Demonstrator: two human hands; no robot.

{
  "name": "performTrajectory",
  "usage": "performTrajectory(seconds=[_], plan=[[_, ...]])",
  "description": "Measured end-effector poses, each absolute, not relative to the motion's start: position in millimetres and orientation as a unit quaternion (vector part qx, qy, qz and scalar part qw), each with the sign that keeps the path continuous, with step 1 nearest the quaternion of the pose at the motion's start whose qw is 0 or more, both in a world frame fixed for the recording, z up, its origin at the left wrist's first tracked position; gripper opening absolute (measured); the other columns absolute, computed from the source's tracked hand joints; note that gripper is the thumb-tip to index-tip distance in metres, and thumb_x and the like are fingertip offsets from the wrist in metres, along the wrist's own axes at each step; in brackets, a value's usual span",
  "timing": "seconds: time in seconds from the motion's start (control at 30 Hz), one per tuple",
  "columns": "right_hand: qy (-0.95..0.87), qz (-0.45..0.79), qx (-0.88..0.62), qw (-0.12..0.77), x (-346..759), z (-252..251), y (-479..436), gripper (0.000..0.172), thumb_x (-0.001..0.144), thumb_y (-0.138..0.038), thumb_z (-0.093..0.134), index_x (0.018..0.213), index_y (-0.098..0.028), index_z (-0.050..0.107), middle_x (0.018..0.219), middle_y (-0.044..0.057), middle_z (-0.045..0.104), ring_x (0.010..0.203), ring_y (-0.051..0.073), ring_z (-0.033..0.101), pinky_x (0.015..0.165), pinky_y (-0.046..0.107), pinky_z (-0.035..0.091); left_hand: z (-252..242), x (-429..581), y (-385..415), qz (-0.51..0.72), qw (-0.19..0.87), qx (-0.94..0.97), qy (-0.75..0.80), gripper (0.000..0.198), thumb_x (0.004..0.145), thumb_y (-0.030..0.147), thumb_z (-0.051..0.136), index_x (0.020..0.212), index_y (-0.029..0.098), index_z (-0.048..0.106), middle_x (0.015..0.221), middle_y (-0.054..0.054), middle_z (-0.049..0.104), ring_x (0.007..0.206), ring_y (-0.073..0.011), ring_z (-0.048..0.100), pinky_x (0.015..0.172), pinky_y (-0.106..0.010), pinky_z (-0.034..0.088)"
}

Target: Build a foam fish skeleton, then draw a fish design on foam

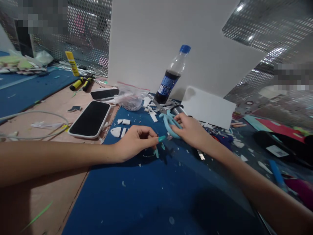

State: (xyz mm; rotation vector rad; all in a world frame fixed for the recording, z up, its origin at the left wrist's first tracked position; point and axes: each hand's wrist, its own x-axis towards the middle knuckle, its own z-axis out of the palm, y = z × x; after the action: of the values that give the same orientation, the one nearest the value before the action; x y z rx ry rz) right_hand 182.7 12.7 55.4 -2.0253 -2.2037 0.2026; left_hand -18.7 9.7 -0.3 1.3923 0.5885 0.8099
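Observation:
My left hand (137,142) rests on the blue cutting mat (137,195) with its fingers pinched on a small teal scrap (161,138). More teal bits (156,152) lie just below it. My right hand (192,130) is closed through the light-blue handles of scissors (168,122), whose metal blades point up and left toward the bottle. The two hands are close together near the mat's far end.
A cola bottle (171,76) with a blue cap stands behind the scissors before a white board (156,39). A phone (90,119) lies face up at left, a plastic bag (130,98) and white foam scraps (122,127) near it. A white sheet (207,107) lies right.

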Motion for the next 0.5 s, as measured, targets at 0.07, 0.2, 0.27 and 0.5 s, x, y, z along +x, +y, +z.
performTrajectory(seconds=[0.07, 0.2, 0.27, 0.5], plan=[[-0.732, 0.093, -0.660, 0.143, 196.1, 52.7, 3.9, 0.022, 0.087, -0.039, 0.048, 0.093, -0.017, 0.051, 0.071, 0.004, 0.058, 0.058, 0.017, 0.052, 0.050, 0.031, 0.038, -0.8, -18.6, 9.7, 0.360, 0.649, 0.618, 0.262, 0.020, 0.079, 0.029, 0.065, 0.066, 0.016, 0.060, 0.061, 0.000, 0.062, 0.057, -0.0081, 0.055, 0.058, -0.021, 0.045], [-0.709, 0.192, -0.630, 0.249, 216.6, 46.6, -14.5, 0.030, 0.078, -0.044, 0.064, 0.093, -0.020, 0.053, 0.079, 0.004, 0.062, 0.067, 0.019, 0.058, 0.057, 0.032, 0.044, 0.4, -18.5, 9.0, 0.367, 0.634, 0.623, 0.273, 0.019, 0.081, 0.028, 0.063, 0.067, 0.016, 0.059, 0.062, 0.001, 0.060, 0.058, -0.0079, 0.054, 0.058, -0.020, 0.043], [-0.704, 0.189, -0.635, 0.257, 222.4, 45.2, -23.2, 0.037, 0.069, -0.043, 0.074, 0.093, -0.021, 0.056, 0.083, 0.004, 0.062, 0.070, 0.020, 0.059, 0.059, 0.032, 0.045, 1.5, -18.9, 7.9, 0.368, 0.618, 0.636, 0.281, 0.018, 0.082, 0.028, 0.062, 0.069, 0.016, 0.059, 0.063, 0.001, 0.059, 0.059, -0.0079, 0.053, 0.057, -0.020, 0.042], [-0.764, 0.106, -0.592, 0.232, 228.3, 37.3, -37.3, 0.023, 0.071, -0.031, 0.069, 0.077, -0.022, 0.049, 0.076, 0.001, 0.053, 0.066, 0.018, 0.049, 0.058, 0.031, 0.040, 2.5, -20.1, 5.3, 0.348, 0.570, 0.670, 0.325, 0.019, 0.085, 0.028, 0.056, 0.070, 0.016, 0.058, 0.064, 0.003, 0.051, 0.057, -0.0071, 0.044, 0.052, -0.019, 0.036]])
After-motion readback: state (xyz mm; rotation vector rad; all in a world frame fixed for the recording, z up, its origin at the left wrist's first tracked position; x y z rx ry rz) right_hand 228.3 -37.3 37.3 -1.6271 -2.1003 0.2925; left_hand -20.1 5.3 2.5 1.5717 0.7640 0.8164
